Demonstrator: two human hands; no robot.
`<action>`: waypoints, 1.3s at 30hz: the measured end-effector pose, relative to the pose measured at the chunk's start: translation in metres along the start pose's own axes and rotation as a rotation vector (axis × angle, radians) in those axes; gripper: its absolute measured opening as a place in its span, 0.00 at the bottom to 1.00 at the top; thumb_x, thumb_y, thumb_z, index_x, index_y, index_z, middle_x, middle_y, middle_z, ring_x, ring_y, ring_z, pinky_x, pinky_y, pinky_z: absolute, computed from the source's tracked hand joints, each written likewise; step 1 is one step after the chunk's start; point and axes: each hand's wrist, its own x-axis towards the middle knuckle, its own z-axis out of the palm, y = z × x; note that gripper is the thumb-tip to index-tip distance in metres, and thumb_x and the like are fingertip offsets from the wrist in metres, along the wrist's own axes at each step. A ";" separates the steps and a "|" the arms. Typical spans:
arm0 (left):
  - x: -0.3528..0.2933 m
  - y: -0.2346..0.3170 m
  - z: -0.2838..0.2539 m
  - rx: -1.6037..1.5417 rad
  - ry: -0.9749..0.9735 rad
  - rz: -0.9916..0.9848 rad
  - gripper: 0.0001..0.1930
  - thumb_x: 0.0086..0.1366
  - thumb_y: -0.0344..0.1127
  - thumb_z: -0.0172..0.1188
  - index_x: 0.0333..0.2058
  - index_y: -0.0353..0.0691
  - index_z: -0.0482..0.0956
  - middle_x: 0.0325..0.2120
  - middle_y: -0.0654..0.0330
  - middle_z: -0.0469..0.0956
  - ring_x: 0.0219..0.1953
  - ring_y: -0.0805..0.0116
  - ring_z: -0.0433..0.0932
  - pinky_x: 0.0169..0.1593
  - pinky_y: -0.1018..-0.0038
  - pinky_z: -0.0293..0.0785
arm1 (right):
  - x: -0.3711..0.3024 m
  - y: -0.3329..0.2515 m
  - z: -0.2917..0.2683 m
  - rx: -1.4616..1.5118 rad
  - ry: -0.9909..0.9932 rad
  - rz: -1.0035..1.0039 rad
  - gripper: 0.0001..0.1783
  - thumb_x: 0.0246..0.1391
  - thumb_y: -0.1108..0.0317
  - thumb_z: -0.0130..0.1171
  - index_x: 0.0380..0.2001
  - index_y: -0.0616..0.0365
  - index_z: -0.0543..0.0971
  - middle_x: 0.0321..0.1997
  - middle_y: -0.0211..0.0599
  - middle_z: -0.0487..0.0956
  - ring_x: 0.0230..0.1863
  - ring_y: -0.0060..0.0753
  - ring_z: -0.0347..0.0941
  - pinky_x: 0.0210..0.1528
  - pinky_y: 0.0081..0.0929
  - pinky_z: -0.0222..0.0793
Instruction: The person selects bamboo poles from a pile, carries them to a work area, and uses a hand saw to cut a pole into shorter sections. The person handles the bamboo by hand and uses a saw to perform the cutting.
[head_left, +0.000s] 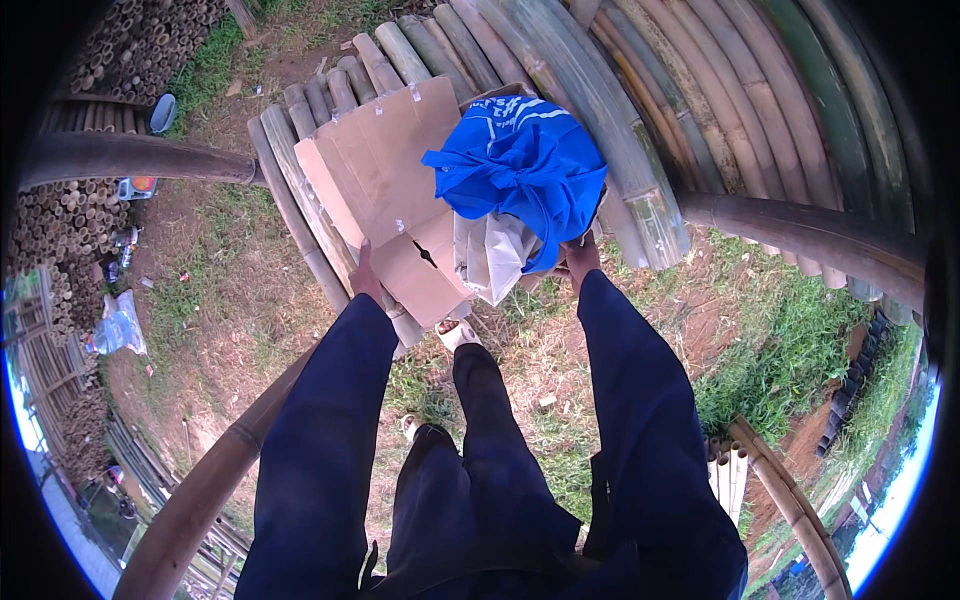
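An opened cardboard box (375, 170) with flaps spread to the left lies on a platform of bamboo poles. On its right part sits a knotted blue cloth bag (535, 175) with white print. Beneath the bag, a crumpled whitish sack or paper (485, 258) shows. My left hand (367, 275) grips the lower left edge of the cardboard, thumb on top and other fingers mostly hidden. At the box's lower right side, close under the bag, my right hand (581, 258) is closed on the box, its fingertips partly covered.
Thick bamboo poles (700, 90) rise behind and to the right of the platform. One bamboo beam (820, 240) crosses at right, another pole (215, 490) slants at lower left. Stacked cut bamboo (60, 225) and a plastic bag (120, 325) stand at far left. Grass and soil lie below.
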 end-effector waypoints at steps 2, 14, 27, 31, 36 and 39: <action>-0.003 0.011 0.006 -0.034 -0.003 -0.029 0.37 0.58 0.64 0.67 0.48 0.30 0.76 0.33 0.58 0.79 0.37 0.63 0.82 0.42 0.65 0.79 | 0.010 0.010 0.002 0.080 -0.001 -0.061 0.31 0.67 0.65 0.55 0.69 0.38 0.56 0.55 0.44 0.75 0.45 0.42 0.81 0.35 0.49 0.84; 0.016 0.049 -0.001 0.044 0.054 0.354 0.31 0.56 0.50 0.75 0.47 0.30 0.77 0.39 0.57 0.81 0.38 0.68 0.82 0.41 0.68 0.80 | 0.016 0.036 0.005 0.390 -0.124 -0.269 0.51 0.43 0.90 0.51 0.72 0.49 0.55 0.60 0.41 0.74 0.59 0.39 0.73 0.61 0.35 0.71; 0.012 0.085 0.047 0.224 -0.134 0.275 0.30 0.64 0.50 0.68 0.52 0.30 0.72 0.40 0.52 0.80 0.39 0.64 0.83 0.39 0.67 0.81 | 0.053 0.029 -0.013 0.269 -0.210 -0.059 0.30 0.52 0.86 0.52 0.59 0.53 0.67 0.50 0.40 0.80 0.47 0.37 0.80 0.45 0.35 0.80; 0.051 0.065 0.042 0.249 0.031 0.547 0.28 0.66 0.47 0.66 0.50 0.25 0.74 0.37 0.48 0.83 0.38 0.60 0.83 0.40 0.66 0.79 | 0.058 0.055 -0.004 0.257 -0.125 -0.195 0.36 0.51 0.88 0.51 0.65 0.54 0.63 0.53 0.42 0.79 0.49 0.38 0.80 0.45 0.32 0.80; 0.012 0.076 0.039 0.287 0.159 0.664 0.27 0.68 0.45 0.65 0.49 0.21 0.74 0.44 0.46 0.82 0.43 0.59 0.82 0.47 0.66 0.76 | 0.002 0.040 0.005 0.428 -0.085 -0.314 0.44 0.48 0.91 0.51 0.69 0.54 0.60 0.56 0.41 0.77 0.52 0.37 0.78 0.48 0.31 0.78; -0.011 0.085 0.026 0.247 0.121 0.684 0.25 0.69 0.43 0.63 0.50 0.22 0.75 0.45 0.43 0.81 0.46 0.58 0.81 0.50 0.65 0.75 | -0.006 0.046 -0.001 0.357 -0.125 -0.248 0.43 0.48 0.91 0.52 0.68 0.54 0.61 0.54 0.39 0.78 0.52 0.35 0.77 0.49 0.30 0.77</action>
